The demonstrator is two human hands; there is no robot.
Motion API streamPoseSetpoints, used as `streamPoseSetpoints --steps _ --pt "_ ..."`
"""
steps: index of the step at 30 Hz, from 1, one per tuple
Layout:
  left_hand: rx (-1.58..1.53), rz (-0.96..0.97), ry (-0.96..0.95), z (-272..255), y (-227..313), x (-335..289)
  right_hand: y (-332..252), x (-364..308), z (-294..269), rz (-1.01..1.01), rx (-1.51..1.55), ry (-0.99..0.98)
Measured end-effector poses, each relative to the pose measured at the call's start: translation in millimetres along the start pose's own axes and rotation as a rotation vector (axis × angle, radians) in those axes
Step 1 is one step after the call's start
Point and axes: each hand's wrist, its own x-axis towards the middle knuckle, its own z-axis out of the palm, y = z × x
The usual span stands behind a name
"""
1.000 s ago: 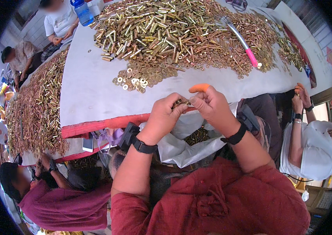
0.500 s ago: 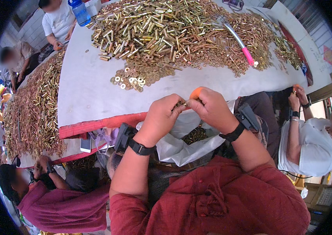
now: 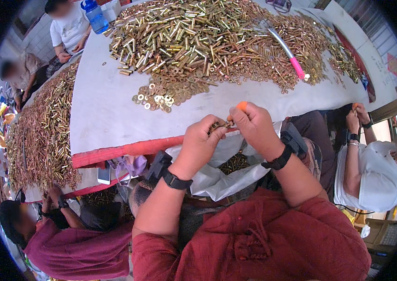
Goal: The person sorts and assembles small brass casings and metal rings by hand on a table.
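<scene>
My left hand (image 3: 202, 140) is closed around several small brass-coloured metal sleeves (image 3: 215, 126), their ends showing between thumb and fingers. Touching it at the fingertips, my right hand (image 3: 255, 129) is closed in a pinch at the end of one piece; what exactly it grips is too small to make out. An orange cover (image 3: 242, 106) sits on a right fingertip. Both hands are above a white plastic bag (image 3: 215, 180) at my lap, which has metal pieces (image 3: 234, 164) inside. Beyond them on the table lie loose washers (image 3: 161, 91).
A big heap of metal sleeves (image 3: 170, 37) covers the far table (image 3: 100, 112), with small nuts (image 3: 273, 75) at its right. A pink-handled tool (image 3: 296, 68) lies on the heap. A blue bottle (image 3: 96, 18) stands far left. Co-workers sit on both sides; a phone (image 3: 104, 174) lies left.
My left hand has shifted slightly right and down. The right hand's orange-covered finger has lifted a little, and more of the metal pieces shows between the hands.
</scene>
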Motion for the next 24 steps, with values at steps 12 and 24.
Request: streamPoseSetpoints --steps 12,24 --pt "-0.323 -0.111 0.140 0.3 -11.7 8.6 -0.1 -2.0 6.8 0.125 0.586 -0.092" --pt "-0.386 -0.187 0.160 -5.2 -4.3 9.0 1.1 0.8 6.3 0.257 0.628 -0.169"
